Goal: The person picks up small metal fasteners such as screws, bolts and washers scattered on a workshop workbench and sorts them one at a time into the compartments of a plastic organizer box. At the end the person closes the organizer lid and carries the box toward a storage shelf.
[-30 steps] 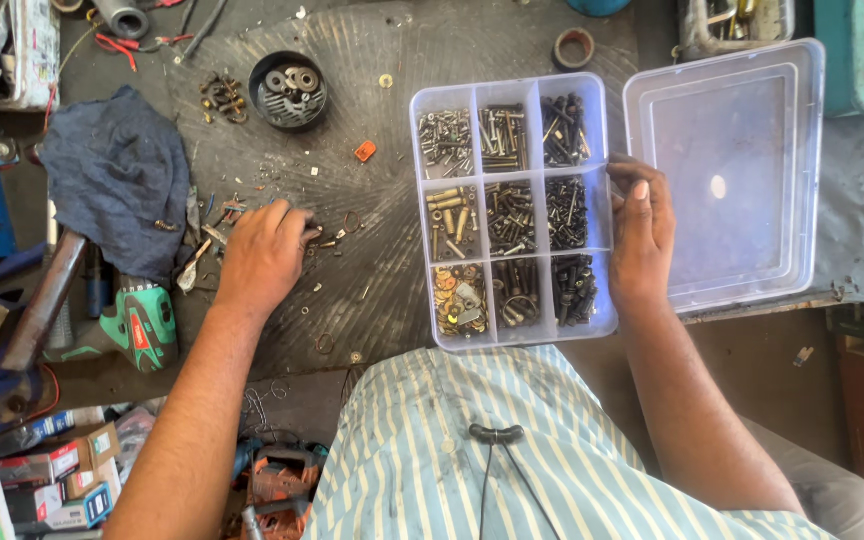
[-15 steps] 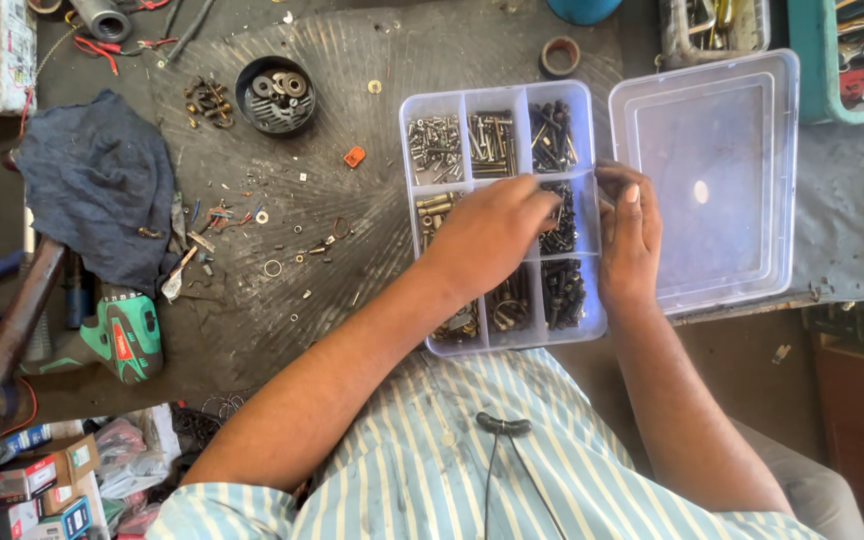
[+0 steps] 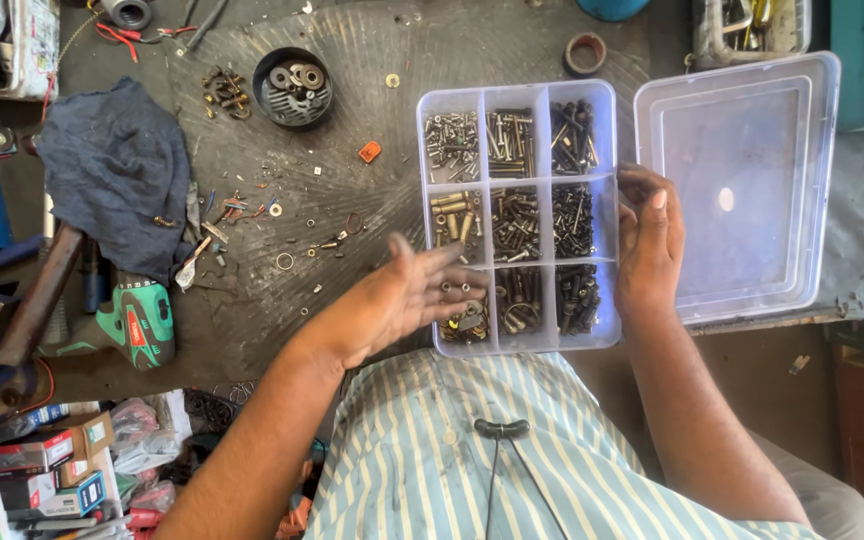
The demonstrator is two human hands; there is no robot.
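Observation:
A clear plastic organiser box point(image 3: 518, 86) with several compartments of screws, bolts and brass fittings lies on the dark worktop in front of me. Its clear lid point(image 3: 742, 190) is folded open to the right. My right hand point(image 3: 649, 240) grips the box's right edge, between the compartments and the lid. My left hand point(image 3: 402, 300) hovers at the box's near-left corner with its fingers spread and nothing clearly held. It partly covers the near-left compartment and is slightly blurred.
Loose screws and washers point(image 3: 282, 215) litter the worktop left of the box. Further left are a dark cloth point(image 3: 112, 170) and a green power tool point(image 3: 137, 320). A round black metal part point(image 3: 292, 85) holding washers sits at the back. A small orange piece point(image 3: 369, 152) lies nearby.
My left hand went from the loose hardware on the left to over the box's middle compartments, then drew back to the near-left corner with fingers spread. My right hand stayed on the box's edge.

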